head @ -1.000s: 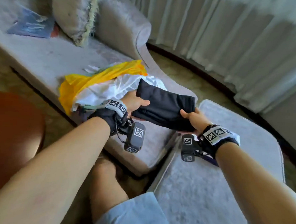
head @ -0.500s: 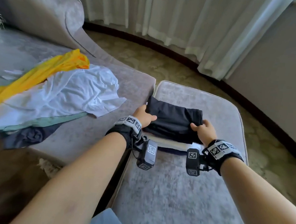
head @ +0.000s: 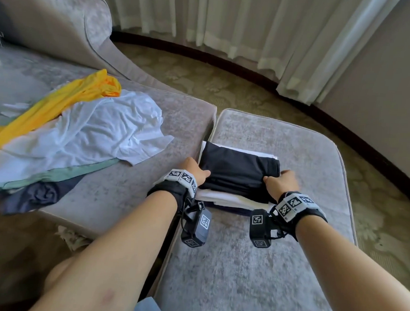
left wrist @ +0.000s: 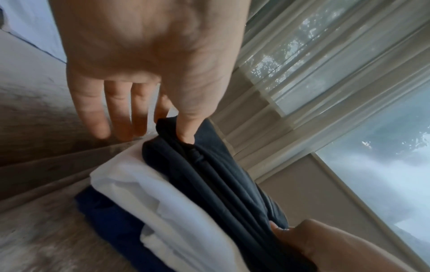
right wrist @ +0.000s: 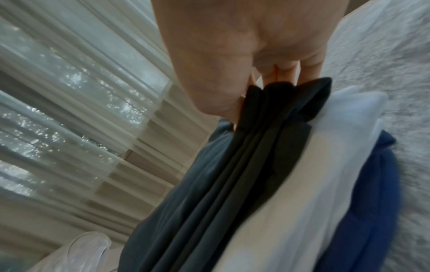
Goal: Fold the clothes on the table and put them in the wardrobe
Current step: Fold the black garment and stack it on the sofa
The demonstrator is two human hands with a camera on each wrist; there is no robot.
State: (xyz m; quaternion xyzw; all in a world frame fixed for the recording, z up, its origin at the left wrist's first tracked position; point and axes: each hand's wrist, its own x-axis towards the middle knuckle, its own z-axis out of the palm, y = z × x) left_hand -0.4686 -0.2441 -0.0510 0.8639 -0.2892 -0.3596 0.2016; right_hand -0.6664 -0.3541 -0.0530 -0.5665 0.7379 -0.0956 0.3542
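A folded black garment (head: 238, 171) lies on top of a stack of folded clothes, with a white piece (head: 223, 196) and a navy piece (head: 232, 210) under it, on the grey ottoman (head: 253, 265). My left hand (head: 193, 171) holds the garment's left edge: in the left wrist view the thumb (left wrist: 186, 136) presses on top while the other fingers (left wrist: 102, 119) reach down beside the stack. My right hand (head: 281, 183) pinches the right edge, and the right wrist view shows the black cloth (right wrist: 267, 138) bunched between thumb and fingers.
An unfolded pile lies on the grey chaise (head: 125, 198) to the left: a white shirt (head: 100, 135), a yellow cloth (head: 59, 102), a green piece (head: 55, 173) and a dark one (head: 38, 194). Curtains (head: 253, 27) hang behind, above patterned carpet.
Both hands carried the black garment rightward from over the chaise and lowered it onto the stack on the ottoman. The head view turned right with it.
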